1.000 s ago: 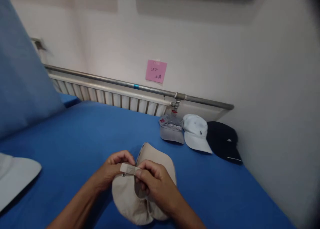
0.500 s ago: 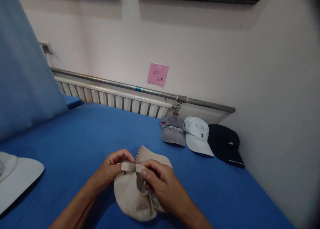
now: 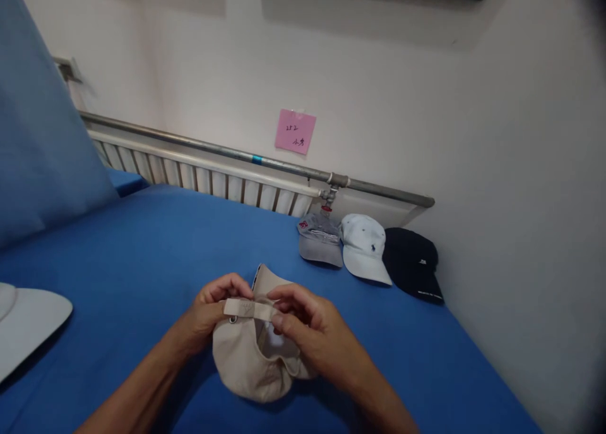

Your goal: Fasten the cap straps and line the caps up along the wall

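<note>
A beige cap [image 3: 246,367] is held just above the blue surface at the lower middle, its back opening towards me and its brim on the far side. My left hand [image 3: 208,314] is closed on the left end of the cap's back strap [image 3: 247,308], beside a small metal eyelet. The fingers of my right hand [image 3: 315,336] pinch the strap's right end, with the thumb in front. Part of the cap's right side is hidden behind my right hand.
A grey cap [image 3: 320,239], a pale cap [image 3: 363,247] and a black cap [image 3: 411,263] lie in a row on the blue surface [image 3: 189,238] near the wall. A white brim [image 3: 40,317] shows at left. Behind are a radiator [image 3: 218,182] and pipe [image 3: 189,142].
The view has shifted slightly. My right hand's fingers have moved along the strap and spread a little, and the back opening of the beige cap shows wider.
</note>
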